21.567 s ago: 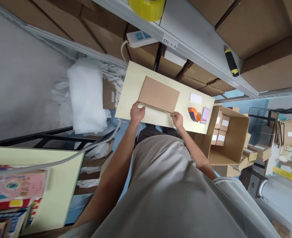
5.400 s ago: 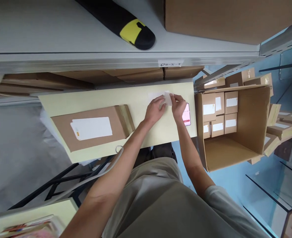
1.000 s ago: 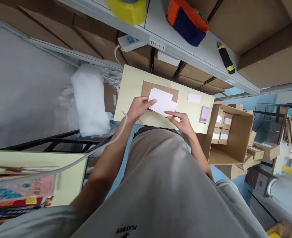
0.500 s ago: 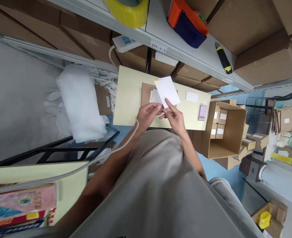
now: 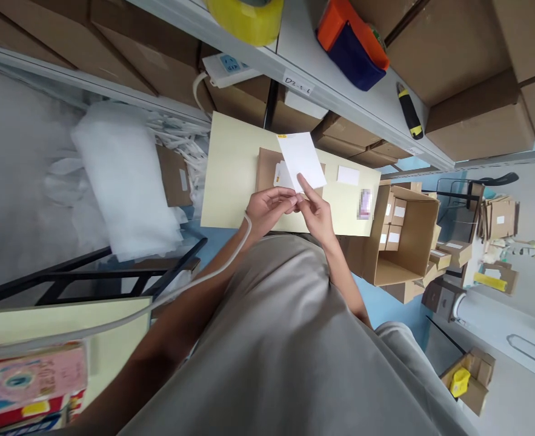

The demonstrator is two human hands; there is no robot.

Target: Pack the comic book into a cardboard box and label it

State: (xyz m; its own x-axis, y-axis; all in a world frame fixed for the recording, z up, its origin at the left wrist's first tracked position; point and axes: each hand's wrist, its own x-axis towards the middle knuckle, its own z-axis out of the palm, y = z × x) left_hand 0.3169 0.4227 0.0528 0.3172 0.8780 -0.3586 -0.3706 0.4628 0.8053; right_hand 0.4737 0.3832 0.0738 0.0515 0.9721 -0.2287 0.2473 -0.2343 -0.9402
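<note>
A white label sheet (image 5: 302, 160) stands upright in front of me, pinched at its lower edge between my left hand (image 5: 269, 209) and my right hand (image 5: 315, 212). Both hands hover just above the near edge of the pale yellow table (image 5: 231, 175). Behind the sheet lies a flat brown cardboard parcel (image 5: 266, 171) with a white label (image 5: 282, 177) on it, partly hidden by the sheet.
A loose white label (image 5: 348, 175) and a pink phone (image 5: 365, 203) lie on the table's right part. An open carton (image 5: 408, 242) of small boxes stands at right. The shelf above holds yellow tape (image 5: 249, 15), an orange-blue tape dispenser (image 5: 353, 45) and a utility knife (image 5: 408, 112). White padding (image 5: 122, 181) lies at left.
One second ago my hands pressed the white sheet flat on the parcel. Since then they have lifted a sheet off it and hold it upright; a label stays on the parcel.
</note>
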